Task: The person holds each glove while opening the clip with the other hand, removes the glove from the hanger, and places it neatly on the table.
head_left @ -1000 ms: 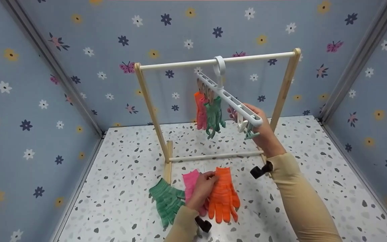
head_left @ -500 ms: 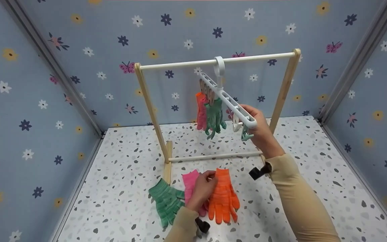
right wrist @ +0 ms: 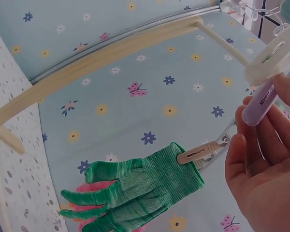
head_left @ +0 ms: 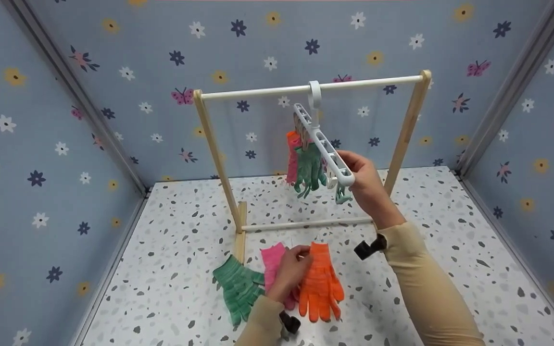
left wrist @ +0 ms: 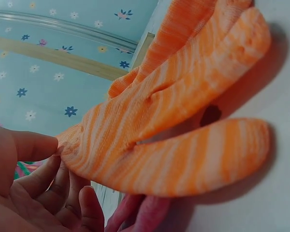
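My left hand (head_left: 294,269) pinches the cuff of an orange striped glove (head_left: 322,283) between thumb and fingertips, the glove's fingers trailing on the tabletop. Partly under that wrist lies a pink glove (head_left: 271,257), with a green glove (head_left: 237,288) to its left. Up at the near end of a white clip hanger (head_left: 327,146), my right hand (head_left: 368,185) holds a purple clothespin (right wrist: 259,105), seen in the right wrist view. A white clothespin (right wrist: 270,60) is right beside it. Further along hang a green glove (head_left: 309,168), a pink glove (head_left: 292,168) and an orange one (head_left: 292,135), largely overlapped.
The hanger hooks over the top bar (head_left: 373,82) of a wooden rack, whose lower bar (head_left: 306,224) runs behind the loose gloves. A pale green clothespin (head_left: 342,194) dangles at the hanger's near tip. Flower-patterned walls (head_left: 113,105) enclose the speckled tabletop (head_left: 176,240).
The hanger's near end has swung left, and my right hand has moved left with it. The far end with the hung gloves has shifted slightly right. My left hand stays nearly still.
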### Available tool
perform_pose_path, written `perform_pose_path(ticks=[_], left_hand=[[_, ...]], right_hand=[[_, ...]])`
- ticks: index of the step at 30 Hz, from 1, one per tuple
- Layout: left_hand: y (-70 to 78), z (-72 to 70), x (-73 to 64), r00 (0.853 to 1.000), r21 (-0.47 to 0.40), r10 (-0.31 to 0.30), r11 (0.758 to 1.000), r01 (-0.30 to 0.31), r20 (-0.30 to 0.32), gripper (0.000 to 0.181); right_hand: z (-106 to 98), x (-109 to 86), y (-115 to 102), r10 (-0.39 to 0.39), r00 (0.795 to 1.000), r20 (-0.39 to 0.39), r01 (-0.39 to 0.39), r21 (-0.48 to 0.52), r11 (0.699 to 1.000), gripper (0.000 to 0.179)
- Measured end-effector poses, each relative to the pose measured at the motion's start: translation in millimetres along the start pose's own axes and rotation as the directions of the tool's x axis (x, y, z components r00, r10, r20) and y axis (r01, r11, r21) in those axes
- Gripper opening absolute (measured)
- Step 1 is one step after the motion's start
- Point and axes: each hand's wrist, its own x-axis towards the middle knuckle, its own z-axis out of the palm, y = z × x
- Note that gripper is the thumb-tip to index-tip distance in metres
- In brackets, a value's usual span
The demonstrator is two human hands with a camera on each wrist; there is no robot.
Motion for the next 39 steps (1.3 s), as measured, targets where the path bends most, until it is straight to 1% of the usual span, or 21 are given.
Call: perform_pose_path(ticks=[5, 9, 12, 16, 19, 23, 26, 29, 35, 39], left_hand=[[-1.9, -0.4, 0.2, 1.0, -0.006, -0.022, 1.0, 0.022, 0.007, 0.028], [-2.3, -0.1, -0.4, 1.0, 0.006, -0.017, 1.0, 0.017, 0.0, 0.027], [-1.0, 0.0, -1.6, 1.0, 0.012, -0.021, 1.0, 0.021, -0.01, 0.026], [1.0, -1.9, -2.1, 0.999, -0.011, -0.044, 0.999, 0.044, -0.019, 0.025], [3.2, -4.8, -0.2, 0.999, -0.009, -0.03, 1.0, 0.03, -0.035, 0.026], [7.1, -8.7, 3.3, 0.999, -0.004, 0.004, 1.0, -0.004, -0.047, 0.026], [9.0, -11.2, 4.6, 0.999, -0.027, -0.001, 1.0, 0.0, -0.037, 0.027], [10.0, -13.5, 5.7, 0.999, -0.052, 0.002, 0.999, -0.004, -0.032, 0.027], [11.4, -16.8, 8.8, 0.997, -0.062, 0.056, 0.996, -0.059, -0.049, 0.02], [13.3, -18.6, 9.8, 0.996, -0.072, 0.061, 0.995, -0.065, -0.062, 0.016]], right_hand=[[3, -0.9, 2, -0.001, 1.0, 0.019, 0.001, -0.009, 1.0, 0.036], [7, -1.3, 4, -0.003, 0.999, 0.042, 0.005, -0.036, 0.999, 0.031], [9, -1.8, 5, -0.009, 0.998, 0.06, 0.013, -0.059, 0.998, 0.03], [12, -2.5, 7, -0.029, 0.996, 0.079, 0.035, -0.08, 0.996, 0.031], [14, -2.9, 8, -0.034, 0.996, 0.077, 0.041, -0.085, 0.996, 0.031], [17, -2.4, 10, -0.024, 0.998, 0.054, 0.028, -0.08, 0.996, 0.031], [20, -1.7, 12, -0.02, 0.999, 0.043, 0.023, -0.075, 0.997, 0.031], [23, -1.6, 12, -0.024, 0.998, 0.052, 0.028, -0.081, 0.996, 0.032], [25, -2.5, 14, -0.02, 0.997, 0.071, 0.028, -0.104, 0.994, 0.031], [26, -3.1, 14, -0.016, 0.998, 0.069, 0.022, -0.089, 0.996, 0.032]])
